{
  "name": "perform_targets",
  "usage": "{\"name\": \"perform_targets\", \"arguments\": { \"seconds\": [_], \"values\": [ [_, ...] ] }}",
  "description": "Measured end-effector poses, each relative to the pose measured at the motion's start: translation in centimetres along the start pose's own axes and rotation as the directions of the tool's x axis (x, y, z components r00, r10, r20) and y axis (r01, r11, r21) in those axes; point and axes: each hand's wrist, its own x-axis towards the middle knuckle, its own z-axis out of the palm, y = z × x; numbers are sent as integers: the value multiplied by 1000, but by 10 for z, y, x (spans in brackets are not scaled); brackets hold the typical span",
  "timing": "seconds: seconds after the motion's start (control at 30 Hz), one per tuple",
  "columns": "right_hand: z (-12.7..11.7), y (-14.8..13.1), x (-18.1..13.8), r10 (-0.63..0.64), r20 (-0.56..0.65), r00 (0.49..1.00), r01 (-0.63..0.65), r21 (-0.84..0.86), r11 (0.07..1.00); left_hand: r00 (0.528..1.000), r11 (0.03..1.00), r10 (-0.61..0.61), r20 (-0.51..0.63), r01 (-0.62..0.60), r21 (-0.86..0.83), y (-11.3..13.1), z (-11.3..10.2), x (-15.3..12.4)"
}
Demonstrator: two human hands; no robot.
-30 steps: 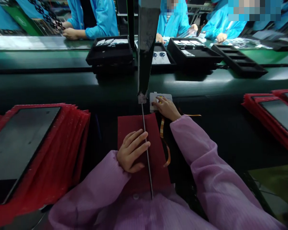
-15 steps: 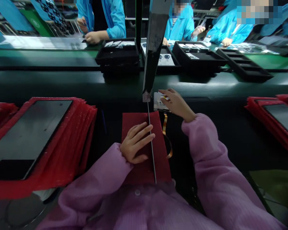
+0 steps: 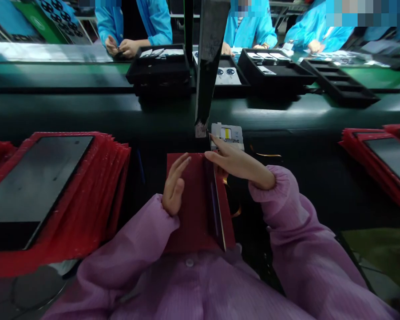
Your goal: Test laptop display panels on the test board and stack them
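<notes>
A thin dark panel stands on its edge over a red bubble bag in front of me. My right hand pinches the panel's far top corner. Beside the panel, my left hand hovers just above the bag, open, with its fingers stretched out and nothing in it. A small white connector board lies just beyond my right hand. An orange flex ribbon curls out from under my right wrist.
Stacks of red bags with dark panels on top lie at the left and right. A grey metal post hangs down ahead. Black trays sit on the green belt. People in blue coats work across it.
My right hand left the white board and came back to the panel's top corner. My left hand lifted off the red bag and opened. The panel has tilted slightly.
</notes>
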Motion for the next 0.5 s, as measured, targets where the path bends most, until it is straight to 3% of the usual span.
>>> {"name": "perform_targets", "arguments": {
  "seconds": [0.07,0.13,0.3,0.4,0.5],
  "values": [
    [-6,-1,-3,48,23,999,-49,39,998,959,960,-266,-92,273,64,-10,2,0],
    [-12,-2,-6,94,25,995,-95,51,994,893,889,-441,-87,448,96,-20,4,1],
    [-30,-1,-13,97,69,993,-104,100,990,834,832,-551,-26,552,52,-29,5,2],
    [-42,-1,-23,13,14,1000,-16,220,975,812,811,-584,-10,583,-50,-23,6,3],
    [-50,-2,-31,-59,-84,995,89,419,904,804,781,-591,74,592,-198,-9,5,6]
  ]
}}
